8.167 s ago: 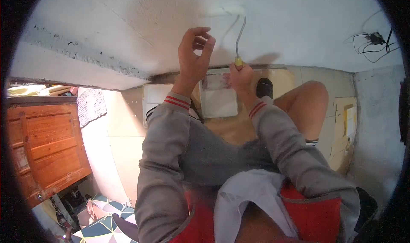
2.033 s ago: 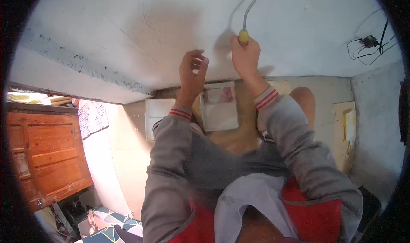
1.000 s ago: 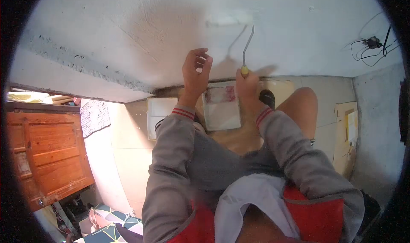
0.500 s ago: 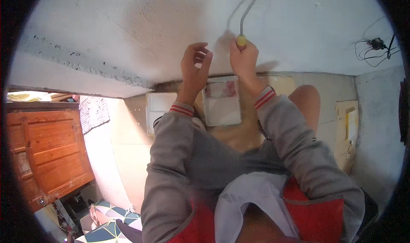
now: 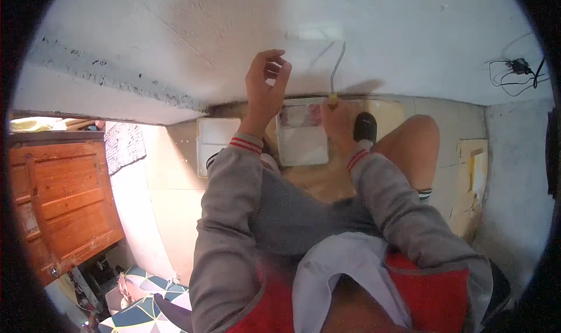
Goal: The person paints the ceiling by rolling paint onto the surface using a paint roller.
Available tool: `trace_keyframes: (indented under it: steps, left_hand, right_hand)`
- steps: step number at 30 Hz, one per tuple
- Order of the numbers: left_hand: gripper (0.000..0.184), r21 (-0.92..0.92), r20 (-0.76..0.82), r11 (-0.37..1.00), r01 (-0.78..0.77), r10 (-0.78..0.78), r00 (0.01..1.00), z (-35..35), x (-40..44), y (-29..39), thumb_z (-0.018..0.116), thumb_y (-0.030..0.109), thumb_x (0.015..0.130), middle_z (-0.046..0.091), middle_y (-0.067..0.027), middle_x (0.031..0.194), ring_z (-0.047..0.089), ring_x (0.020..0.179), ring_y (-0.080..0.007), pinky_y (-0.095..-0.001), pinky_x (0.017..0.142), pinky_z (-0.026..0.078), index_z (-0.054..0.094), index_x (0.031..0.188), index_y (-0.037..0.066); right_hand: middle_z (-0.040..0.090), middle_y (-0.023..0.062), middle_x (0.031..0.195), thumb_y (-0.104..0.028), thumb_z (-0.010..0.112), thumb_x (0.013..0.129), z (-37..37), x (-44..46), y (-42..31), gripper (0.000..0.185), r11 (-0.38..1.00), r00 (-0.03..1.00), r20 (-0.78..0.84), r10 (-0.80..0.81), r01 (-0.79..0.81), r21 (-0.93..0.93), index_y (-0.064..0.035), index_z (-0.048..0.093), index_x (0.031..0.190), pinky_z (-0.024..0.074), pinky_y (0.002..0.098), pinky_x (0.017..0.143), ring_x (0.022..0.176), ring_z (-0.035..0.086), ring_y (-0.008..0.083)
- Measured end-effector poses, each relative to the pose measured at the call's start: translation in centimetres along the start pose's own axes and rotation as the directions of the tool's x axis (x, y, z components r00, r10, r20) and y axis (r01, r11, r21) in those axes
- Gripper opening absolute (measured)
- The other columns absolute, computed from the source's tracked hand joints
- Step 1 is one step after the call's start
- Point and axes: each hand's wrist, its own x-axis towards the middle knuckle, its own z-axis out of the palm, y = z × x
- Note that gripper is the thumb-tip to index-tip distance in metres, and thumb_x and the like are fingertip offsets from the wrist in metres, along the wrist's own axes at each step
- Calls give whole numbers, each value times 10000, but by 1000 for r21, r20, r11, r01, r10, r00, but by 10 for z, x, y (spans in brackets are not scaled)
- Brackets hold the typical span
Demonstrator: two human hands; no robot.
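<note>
My right hand (image 5: 339, 121) is wrapped round the yellow handle of a paint roller (image 5: 333, 98), low in front of the pale wall (image 5: 397, 35). The roller's bent metal rod points up toward the wall, and its pale head is hard to make out against the paint there. My left hand (image 5: 266, 90) is raised near the wall, holding nothing, with fingers loosely curled and apart from the thumb. Below and between my hands, a white paint tray (image 5: 302, 149) with a reddish stain at its far end lies on the floor.
Another white tray (image 5: 217, 137) lies to the left. Dark loose wires (image 5: 519, 67) stick out of the wall at right. A rough ledge (image 5: 117, 87) runs along the left wall. An orange wooden door (image 5: 73, 198) stands at left, and a yellow-and-white item (image 5: 478, 172) lies at right.
My right hand has moved down and back toward me with the paint roller, whose rod is lower on the wall. My left hand has stayed nearly still. A dark shoe now shows beside my right hand.
</note>
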Motion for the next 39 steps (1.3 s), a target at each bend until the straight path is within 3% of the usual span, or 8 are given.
trace_keyframes:
  steps: [4, 6, 10, 13, 18, 21, 28, 39]
  left_hand:
    - [259, -17, -2, 1000, 16, -16, 1000, 4, 1, -1, 669, 58, 995, 672, -58, 998, 640, 821, -104, -262, 735, 560, 613, 1244, 18]
    - [260, -5, 2, 1000, 10, -10, 1000, 6, 2, 1, 670, 57, 995, 672, -59, 1003, 640, 822, -103, -262, 736, 562, 612, 1245, 17]
    - [249, 17, -1, 1000, 1, -1, 1000, 6, 2, 1, 657, 45, 1001, 669, -54, 997, 639, 825, -102, -263, 734, 563, 609, 1244, 18]
    - [248, 6, 4, 1000, -4, 4, 1000, 6, 2, -2, 654, 45, 1005, 665, -51, 993, 639, 823, -101, -263, 733, 563, 603, 1246, 19]
    - [253, 8, 8, 1000, -4, 4, 1000, 8, 2, -5, 655, 45, 1005, 661, -49, 989, 637, 820, -101, -264, 737, 565, 595, 1250, 15]
    - [255, -2, 30, 1000, -1, 1, 1000, 8, 1, -6, 656, 42, 1003, 662, -48, 991, 637, 822, -103, -268, 745, 569, 594, 1248, 9]
    - [258, 24, 30, 1000, 13, -13, 999, 9, 2, -9, 666, 63, 1003, 667, -55, 1000, 638, 822, -108, -272, 751, 571, 606, 1249, 11]
    - [265, 31, 36, 999, 12, -13, 999, 11, 1, -7, 677, 90, 1006, 671, -59, 1003, 642, 835, -111, -279, 753, 578, 607, 1251, 14]
  right_hand:
    - [670, 130, 652, -308, 679, 963, 3, -9, 17, 370, 995, 998, -36, 45, -48, -85, 15, 681, 783, 534, 455, 613, 592, 687, 286]
    - [681, 122, 656, -316, 681, 961, 4, -8, 17, 381, 996, 998, -26, 55, -53, 68, 21, 694, 783, 543, 444, 611, 600, 691, 267]
    - [668, 95, 637, -308, 680, 964, -4, -6, -9, 381, 1000, 997, -80, -12, 14, 27, 19, 672, 767, 537, 437, 593, 591, 682, 251]
    - [635, 75, 622, -283, 669, 973, -25, 6, -45, 356, 993, 996, -39, 84, -80, 90, 22, 657, 789, 521, 420, 563, 603, 693, 217]
    - [559, 52, 600, -270, 676, 992, -37, 32, -65, 360, 976, 979, -128, -157, 173, 130, 27, 622, 796, 478, 356, 572, 574, 548, 121]
    - [539, 63, 596, -267, 683, 992, -60, 20, -111, 375, 983, 995, -77, -68, 80, 164, 35, 592, 789, 449, 363, 575, 570, 454, 139]
    - [534, 50, 593, -253, 683, 985, -34, 24, -63, 368, 982, 986, -94, -140, 151, 117, 22, 582, 763, 440, 396, 549, 560, 485, 139]
    - [645, 175, 654, -360, 700, 953, 15, 7, 59, 456, 991, 995, -31, 95, -97, -90, 61, 665, 782, 521, 487, 621, 629, 678, 294]
